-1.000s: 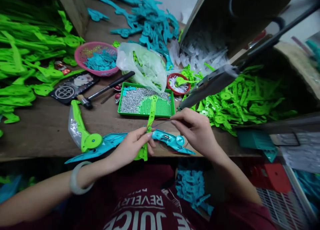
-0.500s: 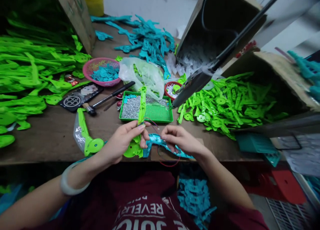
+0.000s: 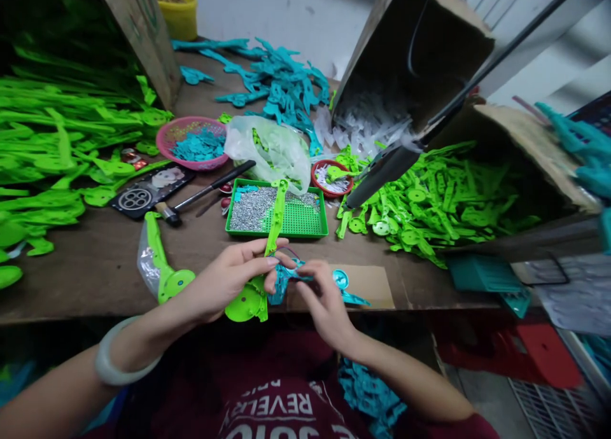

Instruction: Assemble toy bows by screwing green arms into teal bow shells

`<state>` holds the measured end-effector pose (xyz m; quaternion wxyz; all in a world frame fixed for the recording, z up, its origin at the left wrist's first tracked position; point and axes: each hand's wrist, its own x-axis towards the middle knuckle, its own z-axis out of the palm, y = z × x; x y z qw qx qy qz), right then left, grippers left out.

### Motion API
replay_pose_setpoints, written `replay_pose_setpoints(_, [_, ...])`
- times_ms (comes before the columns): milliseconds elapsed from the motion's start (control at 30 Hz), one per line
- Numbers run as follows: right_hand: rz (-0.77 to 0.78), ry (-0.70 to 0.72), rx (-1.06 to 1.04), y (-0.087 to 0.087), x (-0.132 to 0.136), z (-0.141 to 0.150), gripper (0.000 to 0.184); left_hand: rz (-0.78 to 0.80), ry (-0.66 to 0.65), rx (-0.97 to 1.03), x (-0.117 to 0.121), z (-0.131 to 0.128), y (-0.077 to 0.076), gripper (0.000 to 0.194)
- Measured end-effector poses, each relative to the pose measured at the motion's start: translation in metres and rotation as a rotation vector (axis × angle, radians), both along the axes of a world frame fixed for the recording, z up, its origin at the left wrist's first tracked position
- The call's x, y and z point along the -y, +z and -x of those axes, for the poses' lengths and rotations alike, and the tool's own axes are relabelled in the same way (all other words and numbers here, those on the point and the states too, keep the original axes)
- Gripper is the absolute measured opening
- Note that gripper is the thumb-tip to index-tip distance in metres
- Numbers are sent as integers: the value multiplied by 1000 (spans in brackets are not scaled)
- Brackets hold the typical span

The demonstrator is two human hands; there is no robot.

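Observation:
My left hand (image 3: 241, 264) is closed around a long lime-green plastic part (image 3: 277, 216), its narrow arm pointing away from me and its round disc end near the table's front edge. A thin reddish wire (image 3: 289, 252) arcs from the left fingertips toward my right hand (image 3: 329, 308). The right thumb and fingers are pinched together at the wire, over a blue plastic part (image 3: 281, 289). This blue part lies close against the green one, partly hidden by both hands. What exactly sits between the right fingertips is too small to see clearly.
A green tray (image 3: 324, 234) of small metal pieces lies ahead. Left are a hammer (image 3: 210, 188) and a green part with clear plastic (image 3: 165, 267). A dark tool (image 3: 386, 168) hangs at right before piled green parts (image 3: 420, 203). A cardboard piece (image 3: 375, 283) lies on the table.
My right hand has moved left and inward, closer to the left hand. The wire loop that hung below it no longer shows. The left hand keeps its grip on the green part.

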<state>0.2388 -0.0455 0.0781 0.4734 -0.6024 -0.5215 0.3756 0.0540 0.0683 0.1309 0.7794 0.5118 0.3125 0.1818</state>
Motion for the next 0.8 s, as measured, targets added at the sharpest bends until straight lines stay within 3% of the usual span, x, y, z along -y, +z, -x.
replay_pose_setpoints(67, [-307,-156,250,12,0,-5,31,-63,-39,-16,2,-3,-1,30])
replay_pose_setpoints(133, [-428,-61,352,30,-5,-11,44,-76,-87,-7,5,-7,-1,33])
replay_pose_setpoints(233, [-372,224,392,58,-18,-21,28,-131,-164,-2,10,-11,2,38])
replay_pose_setpoints(367, [-311,378,443,83,-29,-37,9,-187,-234,-52,12,-11,9,42])
replay_pose_setpoints(467, [-367,392,671,87,-33,-45,11,-171,-305,-91,14,-8,13,50])
replay_pose_setpoints(600, [-423,377,920,80,-39,-46,19,-164,-369,-80,17,-8,13,59])
replay_pose_setpoints(800, [-401,263,879,70,-40,-39,17,-173,-265,-73,19,-14,16,54])
